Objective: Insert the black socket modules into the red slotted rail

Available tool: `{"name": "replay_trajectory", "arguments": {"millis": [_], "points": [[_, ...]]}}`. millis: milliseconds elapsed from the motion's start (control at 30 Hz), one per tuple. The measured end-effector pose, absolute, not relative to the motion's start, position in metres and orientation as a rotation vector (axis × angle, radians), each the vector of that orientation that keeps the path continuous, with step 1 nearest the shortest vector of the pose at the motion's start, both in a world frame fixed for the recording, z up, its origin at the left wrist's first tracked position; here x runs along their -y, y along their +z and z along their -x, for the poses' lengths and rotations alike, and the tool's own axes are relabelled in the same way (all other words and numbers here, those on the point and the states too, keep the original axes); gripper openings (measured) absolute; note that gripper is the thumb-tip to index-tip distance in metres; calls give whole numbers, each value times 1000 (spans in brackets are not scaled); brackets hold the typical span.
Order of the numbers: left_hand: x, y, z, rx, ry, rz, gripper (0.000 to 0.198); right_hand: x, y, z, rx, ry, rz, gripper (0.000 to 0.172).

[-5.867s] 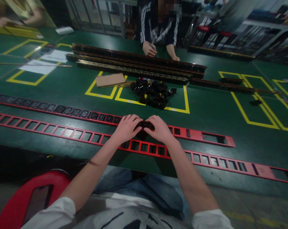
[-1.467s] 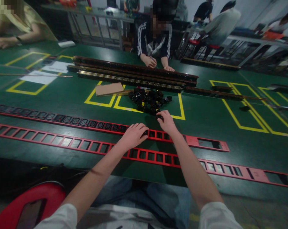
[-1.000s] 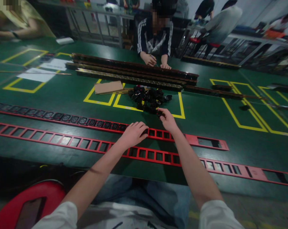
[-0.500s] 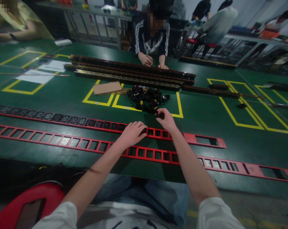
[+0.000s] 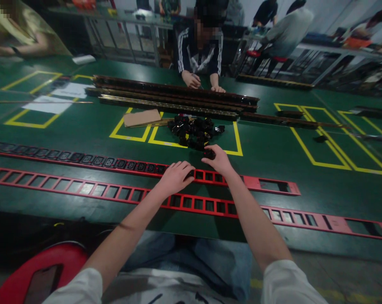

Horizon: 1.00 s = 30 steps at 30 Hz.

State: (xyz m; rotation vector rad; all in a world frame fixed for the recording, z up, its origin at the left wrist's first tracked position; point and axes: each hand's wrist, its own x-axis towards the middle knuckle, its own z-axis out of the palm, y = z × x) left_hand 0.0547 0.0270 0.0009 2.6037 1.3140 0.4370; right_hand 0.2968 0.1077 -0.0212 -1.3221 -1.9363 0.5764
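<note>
My right hand (image 5: pixel 220 159) pinches a black power socket (image 5: pixel 210 155) between thumb and fingers, just in front of a heap of black sockets (image 5: pixel 194 131). Over the upper red slotted panel (image 5: pixel 210 176) lies my left hand (image 5: pixel 175 178), its fingers curled at the end of a row of fitted black sockets (image 5: pixel 130 165). A dark piece, apparently another socket (image 5: pixel 190 173), shows between its thumb and forefinger; the rest of it is hidden. Closer to me, a second red panel (image 5: pixel 191 203) with open slots runs parallel, under my forearms.
Long dark metal profiles (image 5: pixel 178 95) lie across the table behind the heap. A cardboard piece (image 5: pixel 142 118) is left of the heap, and paper sheets (image 5: pixel 48 104) are farther left. A person (image 5: pixel 200 55) works opposite. A red stool (image 5: pixel 16 278) with a phone stands at lower left.
My right hand has drawn slightly toward me and left with the black socket, away from the heap. The left hand stays in place on the panel.
</note>
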Motion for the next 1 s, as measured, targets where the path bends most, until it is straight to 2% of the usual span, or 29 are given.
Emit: {"name": "replay_trajectory", "arguments": {"millis": [333, 667, 1000], "points": [[-27, 2, -55, -1313, 430, -2591, 28, -106, -20, -296, 1965, 561, 1307, 37], [-27, 1, -55, -1333, 416, -2590, 28, -103, -18, -293, 1953, 610, 1327, 38], [-28, 3, -52, -1329, 410, -2589, 33, -114, -27, -295, 1988, 490, 1285, 35]]}}
